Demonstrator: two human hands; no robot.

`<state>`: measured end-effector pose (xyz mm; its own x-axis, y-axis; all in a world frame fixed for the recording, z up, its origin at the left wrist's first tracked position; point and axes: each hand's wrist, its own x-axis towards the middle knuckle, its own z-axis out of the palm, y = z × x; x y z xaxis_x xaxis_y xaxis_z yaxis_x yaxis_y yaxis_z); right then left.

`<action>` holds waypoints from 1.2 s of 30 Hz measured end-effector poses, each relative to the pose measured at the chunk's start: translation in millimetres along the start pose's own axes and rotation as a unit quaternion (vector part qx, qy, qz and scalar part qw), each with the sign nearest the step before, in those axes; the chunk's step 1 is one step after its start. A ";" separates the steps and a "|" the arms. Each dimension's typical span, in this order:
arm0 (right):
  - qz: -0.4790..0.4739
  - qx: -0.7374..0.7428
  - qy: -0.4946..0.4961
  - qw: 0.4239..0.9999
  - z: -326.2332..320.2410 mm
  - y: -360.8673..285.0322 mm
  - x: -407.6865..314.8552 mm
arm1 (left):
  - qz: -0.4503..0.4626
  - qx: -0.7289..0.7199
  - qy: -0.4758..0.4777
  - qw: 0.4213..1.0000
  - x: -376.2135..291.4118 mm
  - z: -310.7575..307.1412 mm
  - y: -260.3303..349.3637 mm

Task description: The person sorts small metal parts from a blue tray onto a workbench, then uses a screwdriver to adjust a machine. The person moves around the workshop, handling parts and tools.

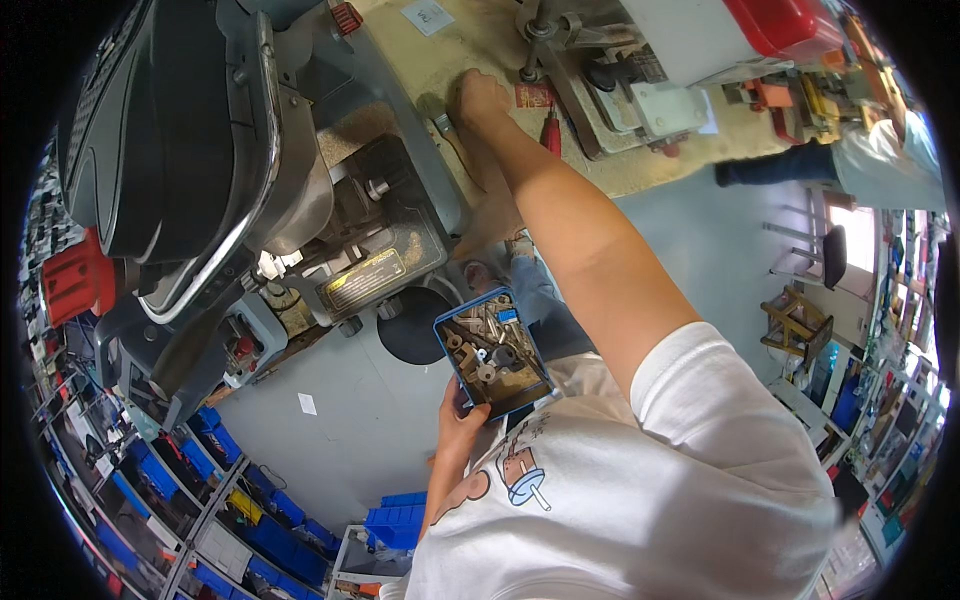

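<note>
My left hand (pixel 459 420) grips the near corner of a blue plastic bin (pixel 441 339), its thumb over the rim. Bolts, nuts, washers and other small metal parts (pixel 487 352) lie in the bin, which is held in front of my body. My right arm reaches out over the dusty workbench (pixel 420 60). There my right hand (pixel 484 97) has its fingers curled; what is inside them is hidden. Beside it lies a brush with a wooden handle (pixel 454 142). A red-handled screwdriver (pixel 551 135) lies to the right of this hand, by a red printed card (pixel 533 95).
A large bench machine (pixel 195 135) with sawdust on its base stands at the left. Another metal machine (pixel 637 97) is on the bench at upper right. A round black stool seat (pixel 420 326) is under the bench edge. Shelves with blue bins (pixel 259 551) are at lower left; another person (pixel 862 165) is at far right.
</note>
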<state>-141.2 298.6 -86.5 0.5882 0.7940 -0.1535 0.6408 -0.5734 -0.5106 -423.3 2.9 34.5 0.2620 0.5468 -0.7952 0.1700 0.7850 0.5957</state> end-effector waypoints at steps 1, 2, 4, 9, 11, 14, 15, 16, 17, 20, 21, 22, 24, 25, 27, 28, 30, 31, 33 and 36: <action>-0.017 -0.009 0.001 1.000 -0.9 0.9 -1.2 | -0.002 -0.006 0.001 1.000 -0.9 -1.0 -0.3; -0.026 0.097 -0.015 0.995 2.1 6.6 -3.1 | -0.003 -0.005 -0.005 1.000 -1.3 -1.5 0.9; -0.047 0.301 -0.052 0.951 2.6 14.9 -13.8 | -0.006 -0.009 -0.013 1.000 -2.1 -2.7 4.0; 0.190 0.774 -0.224 0.561 -82.3 41.3 -110.5 | -0.030 -0.024 -0.036 0.999 -1.0 -8.7 7.2; 0.234 0.792 -0.217 0.520 -87.0 64.2 -120.7 | -0.049 -0.025 -0.057 0.997 1.9 -7.8 13.3; 0.279 0.789 -0.177 0.519 -91.3 77.8 -133.2 | -0.056 -0.019 -0.092 0.994 5.3 -4.0 21.4; 0.268 0.811 -0.173 0.491 -94.7 84.7 -141.7 | -0.058 -0.011 -0.098 0.993 8.3 -4.0 18.7; 0.255 0.830 -0.164 0.468 -99.0 92.2 -152.2 | -0.060 -0.003 -0.110 0.992 12.9 -4.0 14.6; 0.240 0.849 -0.155 0.444 -103.8 103.5 -163.8 | -0.063 0.005 -0.122 0.991 16.0 -2.5 12.4; 0.252 0.881 -0.079 0.393 -129.9 143.6 -190.6 | -0.058 0.017 -0.151 0.987 22.1 9.5 18.1; 0.267 0.885 -0.043 0.378 -140.9 159.5 -196.6 | -0.057 0.032 -0.163 0.984 25.5 14.5 22.1; 0.239 0.888 -0.008 0.394 -148.3 180.3 -203.4 | -0.049 0.047 -0.172 0.983 28.9 19.7 25.5; 0.274 0.873 0.103 0.391 -171.6 216.5 -209.1 | -0.036 0.077 -0.190 0.978 35.1 35.1 29.9; 0.293 0.861 0.155 0.386 -183.9 233.6 -211.3 | -0.030 0.090 -0.196 0.976 36.3 42.5 31.4; 0.290 0.845 0.170 0.416 -185.5 305.8 -213.7 | -0.017 0.093 -0.199 0.975 36.6 62.5 36.4; 0.289 0.837 0.172 0.432 -184.6 331.2 -207.7 | -0.016 0.092 -0.188 0.978 34.5 73.2 40.7; 0.334 0.795 0.206 0.462 -200.7 348.6 -189.3 | 0.001 0.084 -0.167 0.982 35.9 91.1 35.9; 0.356 0.773 0.221 0.477 -208.5 359.1 -178.2 | 0.013 0.081 -0.154 0.985 35.3 100.4 32.4; 0.376 0.756 0.227 0.485 -208.4 399.8 -149.5 | 0.032 0.074 -0.129 0.988 36.5 123.0 23.6; 0.409 0.761 0.181 0.470 -189.5 460.9 -96.0 | 0.046 0.022 -0.062 0.997 31.0 164.8 -4.1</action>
<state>191.2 -80.2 -146.7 0.5522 0.1890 -0.8120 -0.8062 0.3692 -0.4623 -259.3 -31.4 26.0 0.3932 0.5739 -0.7184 0.1800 0.7181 0.6722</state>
